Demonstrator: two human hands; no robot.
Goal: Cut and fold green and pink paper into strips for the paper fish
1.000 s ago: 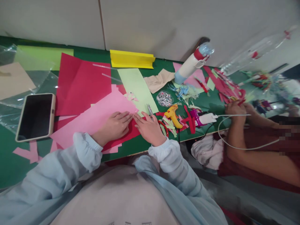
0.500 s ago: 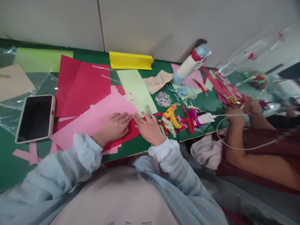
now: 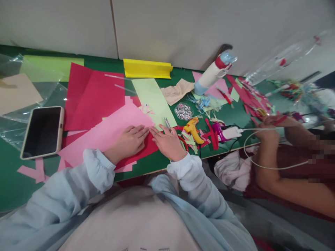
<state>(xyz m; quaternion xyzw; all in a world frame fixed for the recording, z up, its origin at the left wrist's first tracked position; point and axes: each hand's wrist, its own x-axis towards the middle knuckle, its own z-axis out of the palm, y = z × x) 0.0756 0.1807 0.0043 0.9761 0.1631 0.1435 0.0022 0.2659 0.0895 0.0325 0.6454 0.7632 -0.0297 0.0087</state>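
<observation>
A large pink paper sheet [image 3: 96, 139] lies slanted over red paper on the green table. My left hand [image 3: 132, 141] rests on its right part, fingers stretched out and pointing right. My right hand [image 3: 167, 141] lies just beside it, fingers spread, with its fingertips at the sheet's right corner. The fingertips of both hands nearly meet. Scissors [image 3: 183, 143] with red handles lie partly under my right hand, and their metal tips show beyond it. A small pink paper piece [image 3: 147, 108] sits above the hands on light green paper [image 3: 154, 96].
A phone [image 3: 42, 132] lies at the left. Right of my hands are a yellow glue gun [image 3: 194, 130], a bead container [image 3: 183, 111], paper scraps and a white charger [image 3: 231, 132]. A bottle [image 3: 211, 76] stands behind. Another person's hands [image 3: 272, 127] work at the far right.
My hands stay almost in the same place on the paper. The view has shifted slightly. The other person's hands at the right have moved and now hold a red strip.
</observation>
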